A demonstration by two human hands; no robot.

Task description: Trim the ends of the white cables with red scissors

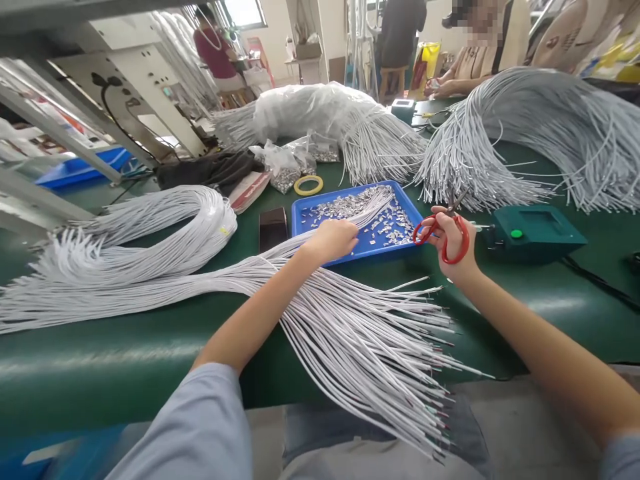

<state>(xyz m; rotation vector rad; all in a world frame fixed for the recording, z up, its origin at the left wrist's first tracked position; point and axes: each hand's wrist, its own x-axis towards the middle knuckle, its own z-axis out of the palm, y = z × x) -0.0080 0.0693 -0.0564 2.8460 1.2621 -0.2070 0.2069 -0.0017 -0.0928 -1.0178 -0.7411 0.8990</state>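
My left hand (334, 240) is closed around part of a bundle of white cables, just over the near edge of a blue tray (297, 220). The held cable ends (373, 212) lie across small metal pieces (345, 205) in the tray. Beneath my left forearm, more white cables (350, 320) fan out to the right, their tips past the table's front edge. Red-handled scissors (465, 245) are in my right hand (453, 243), to the right of the tray, with the blades pointing away from me.
A dark green box (545, 233) with a bright green button stands at the right. Coiled white cables (200, 233) lie left; larger bundles (500, 127) fill the back. A phone (273, 230), yellow tape roll (309, 185) and bags of metal pieces (287, 163) surround the tray. People work beyond.
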